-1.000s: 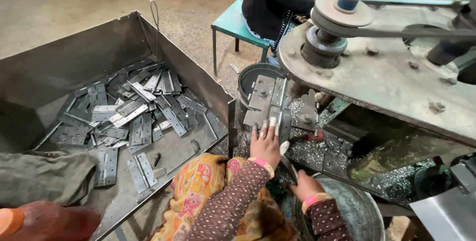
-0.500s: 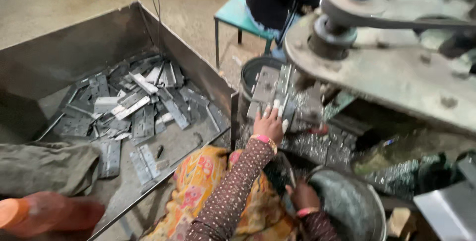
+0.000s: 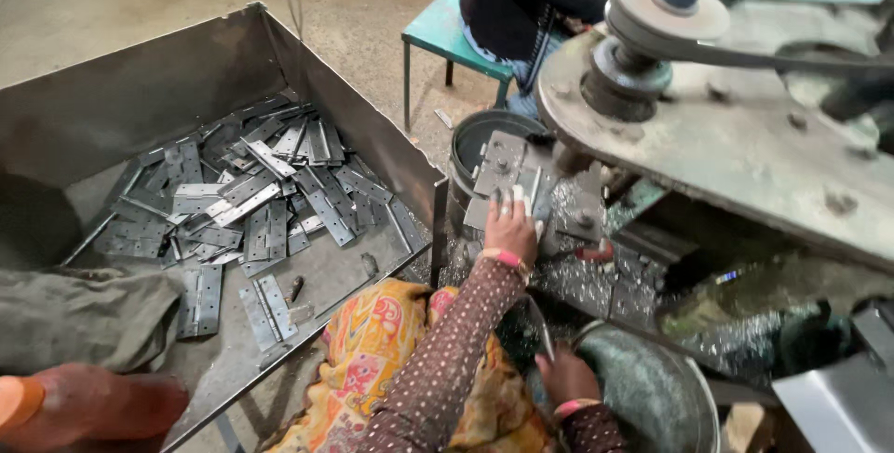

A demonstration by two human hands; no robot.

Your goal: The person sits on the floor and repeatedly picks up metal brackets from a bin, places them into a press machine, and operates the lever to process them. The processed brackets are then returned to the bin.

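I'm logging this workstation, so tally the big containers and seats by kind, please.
Metal tray holding hinges: 1
Round metal bowl by the right hand: 1
Round drum beyond the left hand: 1
Teal stool: 1
Total: 4

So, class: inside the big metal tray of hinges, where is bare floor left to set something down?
In the metal tray, bare floor lies along the near right wall, beside two loose hinges. The hinge pile crowds the middle and back.

Head camera looks steeply down, close over the machine bed [image 3: 559, 202].
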